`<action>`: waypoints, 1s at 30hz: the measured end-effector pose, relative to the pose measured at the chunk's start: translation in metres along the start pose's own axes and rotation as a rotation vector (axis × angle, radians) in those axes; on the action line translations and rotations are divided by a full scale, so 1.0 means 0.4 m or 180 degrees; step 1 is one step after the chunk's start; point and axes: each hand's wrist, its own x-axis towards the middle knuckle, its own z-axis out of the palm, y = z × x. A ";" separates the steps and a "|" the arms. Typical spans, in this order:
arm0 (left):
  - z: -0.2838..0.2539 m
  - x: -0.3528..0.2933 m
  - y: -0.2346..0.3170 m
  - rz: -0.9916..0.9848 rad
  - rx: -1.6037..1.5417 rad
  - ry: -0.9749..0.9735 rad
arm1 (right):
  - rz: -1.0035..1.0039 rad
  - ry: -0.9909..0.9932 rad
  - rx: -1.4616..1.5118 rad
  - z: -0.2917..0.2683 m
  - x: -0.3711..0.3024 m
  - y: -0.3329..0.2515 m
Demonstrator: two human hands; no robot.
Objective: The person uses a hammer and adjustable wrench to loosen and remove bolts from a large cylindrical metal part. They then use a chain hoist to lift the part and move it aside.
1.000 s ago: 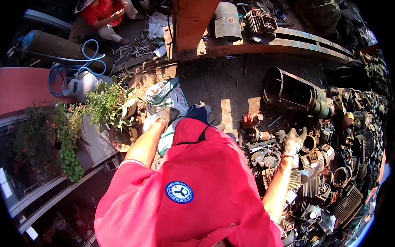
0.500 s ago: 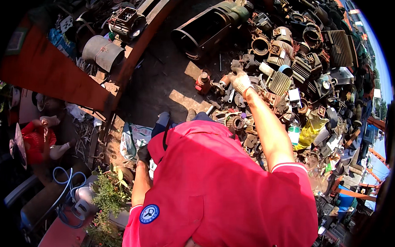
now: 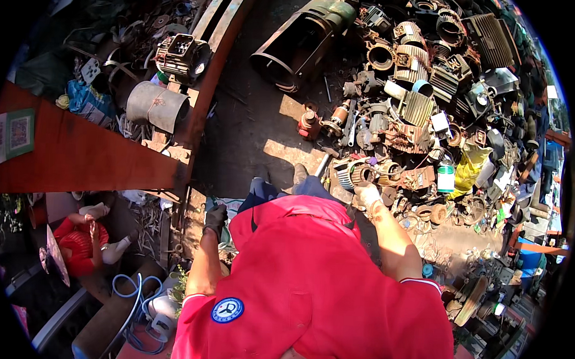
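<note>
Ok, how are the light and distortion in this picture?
Head view: hard sun lights the right hand and shirt, while the left hand looks dark; head view: bright patches cut across the shaded ground; head view: the fisheye bends the rail and leaves black corners.

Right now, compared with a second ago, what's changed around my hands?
The view has turned right. Your right hand has moved away from the copper-coloured rotor, back toward your body, beside a motor casing. Your left hand remains by the white-and-green sack; whether it grips it is unclear. The red metal piece, rotor and large open cylinder stay where they were.
</note>
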 end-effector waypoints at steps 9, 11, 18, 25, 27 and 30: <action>0.003 0.111 0.137 0.0603 0.0744 -0.0322 | -0.0427 0.0475 -0.0577 0.152 -0.105 -0.064; 0.042 0.113 0.178 0.0895 0.0797 -0.0176 | -0.0374 0.0420 -0.0541 0.169 -0.138 -0.101; 0.036 0.134 0.153 0.0603 0.0571 -0.0528 | -0.0118 0.0362 -0.0054 0.154 -0.123 0.032; -0.066 0.156 0.044 0.0454 0.0721 -0.0456 | -0.0157 0.0442 -0.0529 0.182 -0.121 0.016; -0.111 0.187 0.008 0.0529 0.0789 -0.0501 | -0.0263 0.0411 -0.0753 0.200 -0.084 0.015; -0.109 0.226 0.003 0.0657 0.0813 -0.0413 | -0.0562 0.0605 -0.1149 0.205 0.111 0.145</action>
